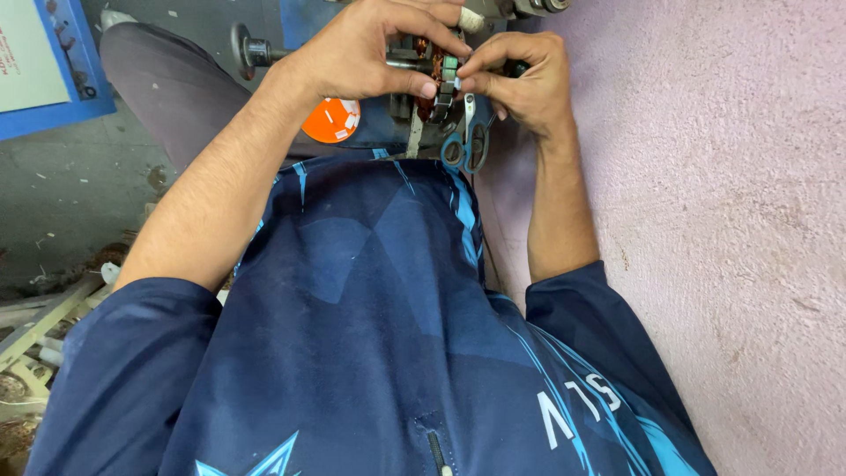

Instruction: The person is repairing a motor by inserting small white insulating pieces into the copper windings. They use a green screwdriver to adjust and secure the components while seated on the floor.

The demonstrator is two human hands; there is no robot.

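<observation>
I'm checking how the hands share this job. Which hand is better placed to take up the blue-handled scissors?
Probably the right hand: the scissors hang just beneath its fingers. The left hand is wrapped over the small copper-wound part, steadying it.

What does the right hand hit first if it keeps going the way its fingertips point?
Probably the small wound metal part that the right hand pinches; the left hand sits just beyond it. Depth is unclear from this view.

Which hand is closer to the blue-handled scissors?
Right. The right hand sits just above the scissors, which hang beneath its fingers; the left hand is further off, up-left.
</observation>
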